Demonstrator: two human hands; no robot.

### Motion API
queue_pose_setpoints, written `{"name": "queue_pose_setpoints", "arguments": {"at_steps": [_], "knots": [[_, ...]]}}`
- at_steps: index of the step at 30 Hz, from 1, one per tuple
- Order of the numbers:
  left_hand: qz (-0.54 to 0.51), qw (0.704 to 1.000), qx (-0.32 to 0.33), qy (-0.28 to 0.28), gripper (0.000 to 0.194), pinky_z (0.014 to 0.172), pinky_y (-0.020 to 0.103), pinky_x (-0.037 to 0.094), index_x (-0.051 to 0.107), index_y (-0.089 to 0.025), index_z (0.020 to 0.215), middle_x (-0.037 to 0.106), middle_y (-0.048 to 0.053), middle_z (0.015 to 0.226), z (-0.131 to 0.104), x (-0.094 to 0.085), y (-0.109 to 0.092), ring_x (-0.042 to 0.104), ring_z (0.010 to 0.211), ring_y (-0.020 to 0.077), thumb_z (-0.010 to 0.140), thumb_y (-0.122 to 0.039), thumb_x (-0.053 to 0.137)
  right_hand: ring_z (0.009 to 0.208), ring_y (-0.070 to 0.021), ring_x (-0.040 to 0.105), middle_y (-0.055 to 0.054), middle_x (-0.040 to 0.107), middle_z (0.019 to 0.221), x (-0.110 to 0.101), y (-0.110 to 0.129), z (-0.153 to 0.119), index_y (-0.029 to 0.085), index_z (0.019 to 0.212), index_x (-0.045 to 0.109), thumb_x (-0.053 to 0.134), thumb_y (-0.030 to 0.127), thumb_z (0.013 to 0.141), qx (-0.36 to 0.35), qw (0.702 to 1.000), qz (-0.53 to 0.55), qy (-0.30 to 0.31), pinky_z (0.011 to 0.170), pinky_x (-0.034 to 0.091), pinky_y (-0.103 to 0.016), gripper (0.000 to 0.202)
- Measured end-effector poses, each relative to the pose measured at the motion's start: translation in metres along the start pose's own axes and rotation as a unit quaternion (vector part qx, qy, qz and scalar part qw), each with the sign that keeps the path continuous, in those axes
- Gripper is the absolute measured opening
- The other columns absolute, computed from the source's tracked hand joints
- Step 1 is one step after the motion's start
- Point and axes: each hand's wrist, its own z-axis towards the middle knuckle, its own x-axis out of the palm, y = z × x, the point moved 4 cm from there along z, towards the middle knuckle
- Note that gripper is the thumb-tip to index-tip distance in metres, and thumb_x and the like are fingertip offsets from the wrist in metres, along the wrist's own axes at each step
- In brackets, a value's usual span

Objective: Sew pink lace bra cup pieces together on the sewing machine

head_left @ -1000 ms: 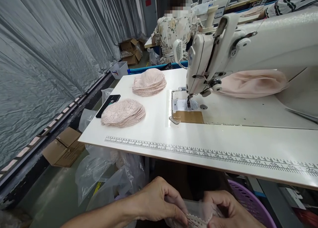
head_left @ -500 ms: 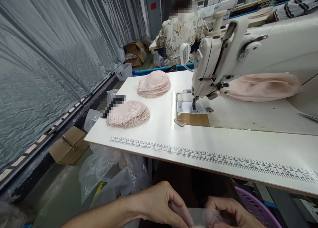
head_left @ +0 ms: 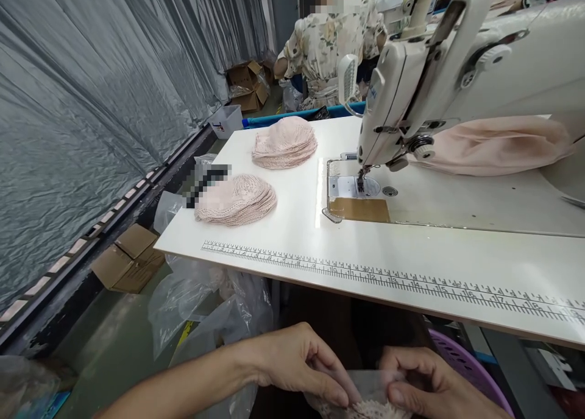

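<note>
Below the table's front edge, my left hand is closed, thumb and fingers pinching a pale pink lace piece. My right hand is closed on the other side of it, thumb pressed against the fingers. Between the hands a sheer, translucent part rises above the lace; whether it is mesh or plastic I cannot tell. The bottom of the view cuts off the rest. On the white table lie two stacks of pale pink lace pieces, one nearer and one farther back.
A sewing machine stands on the right, with pink fabric under its arm. A printed ruler runs along the front edge. Clear plastic bags hang at left; a purple basket is below right. A person sits ahead.
The view has tilted down slightly, so the table and machine sit higher. Both hands keep their pinch, and more of the lace shows between them.
</note>
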Motion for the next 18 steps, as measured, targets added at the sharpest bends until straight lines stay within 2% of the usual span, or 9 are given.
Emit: {"name": "queue_pose_setpoints", "arguments": {"at_steps": [4, 10, 18], "knots": [[-0.009, 1.0, -0.013, 0.002, 0.054, 0.064, 0.011, 0.047, 0.075, -0.023, 0.086, 0.067, -0.004, 0.07, 0.0004, 0.0004, 0.0007, 0.057, 0.063, 0.0042, 0.047, -0.059, 0.08, 0.058, -0.0115, 0.049, 0.003, 0.057, 0.058, 0.0, -0.0019, 0.0014, 0.018, 0.062, 0.064, 0.079, 0.051, 0.062, 0.004, 0.999, 0.052, 0.011, 0.059, 0.036, -0.023, 0.036], [-0.012, 1.0, -0.018, 0.005, 0.052, 0.067, 0.013, 0.049, 0.075, -0.023, 0.086, 0.068, -0.004, 0.07, 0.0002, 0.0002, 0.0006, 0.059, 0.063, 0.005, 0.048, -0.056, 0.082, 0.057, -0.0106, 0.05, 0.004, 0.056, 0.057, 0.0021, 0.0011, 0.0016, 0.018, 0.062, 0.063, 0.08, 0.05, 0.061, 0.01, 0.998, 0.064, -0.001, 0.059, 0.037, -0.022, 0.037], [0.019, 1.0, -0.005, 0.006, 0.05, 0.074, 0.02, 0.051, 0.075, -0.022, 0.09, 0.071, 0.0, 0.076, -0.0007, -0.0043, 0.0015, 0.064, 0.07, 0.0117, 0.054, -0.056, 0.08, 0.056, -0.0115, 0.054, 0.003, 0.058, 0.057, 0.003, 0.0017, 0.004, 0.018, 0.062, 0.062, 0.08, 0.05, 0.062, 0.019, 0.997, 0.074, 0.024, 0.063, 0.043, -0.025, 0.037]]}}
